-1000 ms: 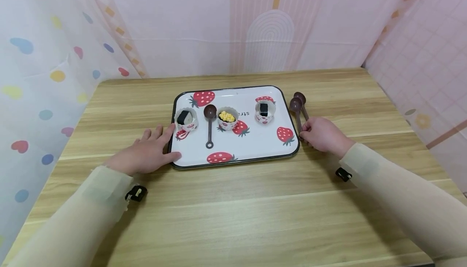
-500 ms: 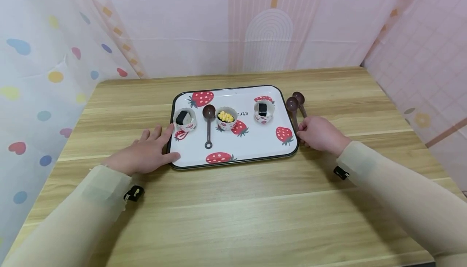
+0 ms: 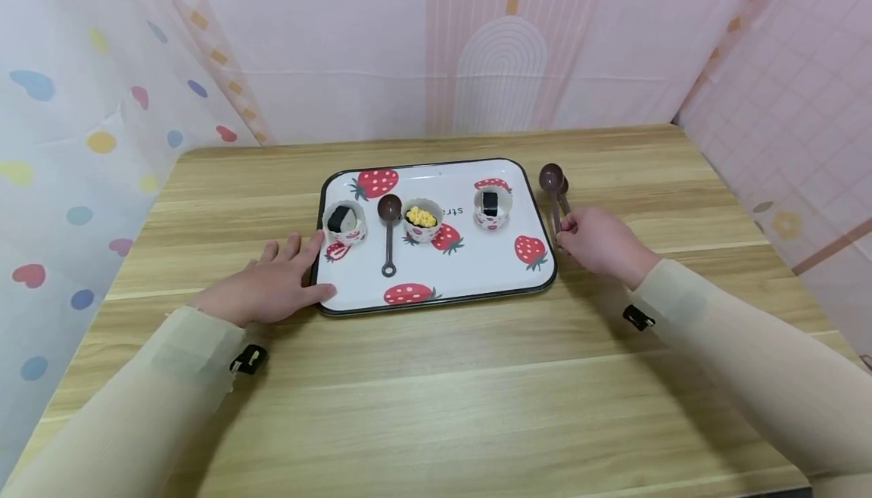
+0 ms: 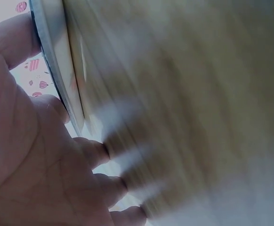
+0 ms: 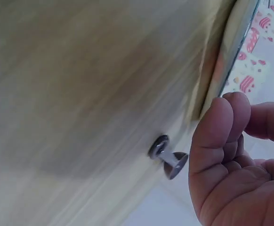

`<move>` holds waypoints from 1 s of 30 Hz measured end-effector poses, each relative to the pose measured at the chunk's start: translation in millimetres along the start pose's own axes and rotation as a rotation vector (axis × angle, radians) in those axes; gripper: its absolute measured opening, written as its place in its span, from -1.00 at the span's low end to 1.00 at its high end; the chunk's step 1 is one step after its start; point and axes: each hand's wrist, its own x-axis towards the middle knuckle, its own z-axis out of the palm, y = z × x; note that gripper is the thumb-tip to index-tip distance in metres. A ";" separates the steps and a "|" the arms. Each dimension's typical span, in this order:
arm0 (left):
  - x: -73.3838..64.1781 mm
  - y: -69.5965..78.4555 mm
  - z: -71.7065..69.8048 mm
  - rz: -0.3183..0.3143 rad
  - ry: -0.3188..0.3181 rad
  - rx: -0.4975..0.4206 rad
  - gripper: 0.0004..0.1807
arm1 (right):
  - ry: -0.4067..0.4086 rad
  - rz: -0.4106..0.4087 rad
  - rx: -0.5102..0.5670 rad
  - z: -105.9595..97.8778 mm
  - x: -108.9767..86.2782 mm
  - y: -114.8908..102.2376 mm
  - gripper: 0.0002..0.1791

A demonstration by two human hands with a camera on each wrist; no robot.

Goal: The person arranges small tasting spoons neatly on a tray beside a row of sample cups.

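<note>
My right hand (image 3: 602, 244) pinches the handle of a dark brown measuring spoon (image 3: 551, 178) just right of the tray. Its round bowl partly covers a second brown spoon (image 3: 565, 186), whose handle runs behind the fingers. At the other end, my left hand (image 3: 269, 286) rests against the left rim of the white strawberry tray (image 3: 470, 278), fingers spread and thumb over the edge. On the tray lies a third brown spoon (image 3: 390, 237), beside a paper cup (image 3: 424, 235) holding sushi with yellow topping. The wrist views show the tray rim near both hands.
Another paper cup (image 3: 349, 237) at the tray's left holds a black-and-white rice ball (image 3: 341, 219). A third cup (image 3: 492, 222) with a black-wrapped piece stands at the right. Patterned cloths (image 3: 341, 44) rise behind and beside the wooden table (image 3: 436, 392).
My right hand has shifted slightly away from me with its spoon, whose bowl swung left, then back right over the second spoon's bowl. The left hand and tray stay put.
</note>
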 end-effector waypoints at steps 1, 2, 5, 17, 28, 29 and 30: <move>-0.1 0.0 -0.2 -0.001 -0.001 0.000 0.16 | 0.010 -0.010 0.000 0.0 -0.5 -2.1 -0.75; -0.2 0.0 -0.4 -0.002 -0.003 0.001 0.16 | 0.011 -0.019 0.001 0.2 -1.2 -4.9 -0.74; -0.1 -0.4 -0.7 -0.004 -0.009 -0.001 0.16 | -0.001 -0.041 -0.006 4.1 -1.1 -13.8 -0.76; 1.3 -0.8 -0.8 -0.003 -0.017 0.002 0.17 | -0.005 -0.121 -0.098 23.4 11.9 -38.0 -0.76; 4.2 -2.3 0.3 -0.001 -0.015 0.008 0.18 | -0.001 -0.068 -0.090 19.3 12.2 -42.0 -0.74; 4.2 -2.6 0.4 -0.002 -0.015 0.007 0.18 | -0.001 -0.067 -0.088 19.3 12.4 -42.3 -0.74; 3.9 -2.6 0.4 -0.002 -0.017 0.005 0.18 | 0.001 -0.066 -0.084 19.3 12.4 -42.9 -0.74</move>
